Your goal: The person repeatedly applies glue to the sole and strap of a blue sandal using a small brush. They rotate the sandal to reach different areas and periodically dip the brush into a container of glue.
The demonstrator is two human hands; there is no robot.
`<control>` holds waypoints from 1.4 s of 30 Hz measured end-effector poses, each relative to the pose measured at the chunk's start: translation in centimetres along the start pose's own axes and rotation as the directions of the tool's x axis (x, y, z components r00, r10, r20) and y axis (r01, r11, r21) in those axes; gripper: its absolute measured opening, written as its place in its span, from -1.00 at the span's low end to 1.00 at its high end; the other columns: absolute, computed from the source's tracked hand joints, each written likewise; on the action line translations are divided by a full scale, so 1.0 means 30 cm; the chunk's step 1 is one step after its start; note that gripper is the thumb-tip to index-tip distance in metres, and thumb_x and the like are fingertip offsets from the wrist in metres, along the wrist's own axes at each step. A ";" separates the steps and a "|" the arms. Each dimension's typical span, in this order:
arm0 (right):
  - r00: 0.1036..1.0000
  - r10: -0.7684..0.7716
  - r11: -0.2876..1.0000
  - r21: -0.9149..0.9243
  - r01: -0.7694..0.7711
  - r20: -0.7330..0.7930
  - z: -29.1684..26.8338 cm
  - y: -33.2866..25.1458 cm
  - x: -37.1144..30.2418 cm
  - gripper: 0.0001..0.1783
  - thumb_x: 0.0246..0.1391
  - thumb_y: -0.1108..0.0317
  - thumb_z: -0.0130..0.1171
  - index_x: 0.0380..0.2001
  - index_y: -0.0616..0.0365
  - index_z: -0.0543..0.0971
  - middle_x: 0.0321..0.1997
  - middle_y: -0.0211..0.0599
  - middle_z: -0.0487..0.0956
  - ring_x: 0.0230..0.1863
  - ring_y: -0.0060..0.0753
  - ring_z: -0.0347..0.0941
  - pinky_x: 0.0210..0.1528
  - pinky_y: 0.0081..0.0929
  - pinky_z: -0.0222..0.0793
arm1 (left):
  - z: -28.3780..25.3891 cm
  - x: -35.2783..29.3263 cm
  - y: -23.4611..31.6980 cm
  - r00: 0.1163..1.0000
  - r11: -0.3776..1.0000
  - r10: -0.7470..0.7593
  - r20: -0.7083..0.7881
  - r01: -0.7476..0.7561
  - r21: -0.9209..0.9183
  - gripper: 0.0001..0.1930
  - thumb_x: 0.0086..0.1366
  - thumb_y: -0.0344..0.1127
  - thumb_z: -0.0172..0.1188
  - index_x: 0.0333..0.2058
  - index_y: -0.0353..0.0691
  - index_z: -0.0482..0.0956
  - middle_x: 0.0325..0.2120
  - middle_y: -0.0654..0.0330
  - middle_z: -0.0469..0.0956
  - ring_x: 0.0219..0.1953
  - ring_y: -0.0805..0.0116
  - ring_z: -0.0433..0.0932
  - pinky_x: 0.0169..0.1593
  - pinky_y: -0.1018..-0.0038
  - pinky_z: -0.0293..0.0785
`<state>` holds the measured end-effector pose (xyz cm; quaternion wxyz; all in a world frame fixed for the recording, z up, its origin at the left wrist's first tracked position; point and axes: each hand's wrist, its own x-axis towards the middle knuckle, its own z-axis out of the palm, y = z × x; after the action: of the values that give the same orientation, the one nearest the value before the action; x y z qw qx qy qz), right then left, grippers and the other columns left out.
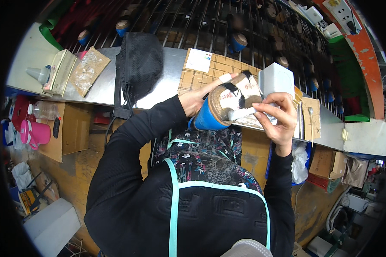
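Observation:
My left hand [193,101] grips a blue shoe last [211,115] from its left side, over the front edge of the metal bench. The last lies tilted with its sole side up, showing a brown, rough-looking rim and a pale insole with black patches. From the right, my right hand [281,119] pinches a small white-handled brush [243,113] between thumb and fingers. The brush's tip meets the brown rim at the near end of the last. A white plastic container [277,79] stands just beyond my right hand.
Under the last lies a cardboard sheet [188,79] bearing a white card [198,60]. A black mesh bag [140,64] rests on the metal bench [170,85]. Beyond runs a rod conveyor [180,25] with several blue lasts. A thin stick tool [311,122] lies at right.

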<state>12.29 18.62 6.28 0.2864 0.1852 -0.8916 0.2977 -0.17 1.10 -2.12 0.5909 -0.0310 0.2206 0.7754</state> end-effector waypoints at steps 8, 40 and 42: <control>0.985 0.004 0.968 0.247 -0.047 0.172 0.030 0.072 0.054 -0.74 -0.25 0.36 0.45 -0.35 0.00 0.74 -0.39 -0.45 0.50 -0.32 -0.52 0.36 -0.28 -0.53 0.19 | -0.097 -0.068 -0.083 0.832 0.917 -0.365 0.418 0.400 0.004 -0.32 0.37 0.17 -0.09 0.20 -0.32 0.22 -0.06 -0.17 0.44 -0.05 -0.21 0.50 -0.13 0.09 0.63; 0.808 0.439 0.866 -0.054 -0.497 -0.393 0.152 -0.055 -0.158 -0.74 -0.17 0.42 0.41 -0.30 0.00 0.73 -0.28 -0.39 0.49 -0.42 -0.53 0.37 -0.16 -0.51 0.09 | -0.013 0.027 0.059 0.809 0.551 0.565 0.159 -0.514 0.658 -0.18 0.21 0.40 0.01 -0.01 -0.38 0.46 -0.19 0.06 0.58 -0.21 0.39 0.61 -0.14 0.49 0.57; 0.814 0.431 0.874 -0.045 -0.484 -0.390 0.149 -0.040 -0.156 -0.75 -0.15 0.43 0.40 -0.29 0.03 0.73 -0.28 -0.39 0.49 -0.44 -0.55 0.37 -0.16 -0.53 0.10 | -0.027 0.016 0.060 0.873 0.618 0.473 0.118 -0.424 0.662 -0.11 0.18 0.39 0.06 0.17 -0.35 0.30 0.02 0.00 0.47 0.00 0.28 0.53 0.06 0.41 0.50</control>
<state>14.71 15.60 0.93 0.3805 -0.1149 -0.8589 0.3229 -2.17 0.85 -2.46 0.3413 0.2130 0.5041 0.7642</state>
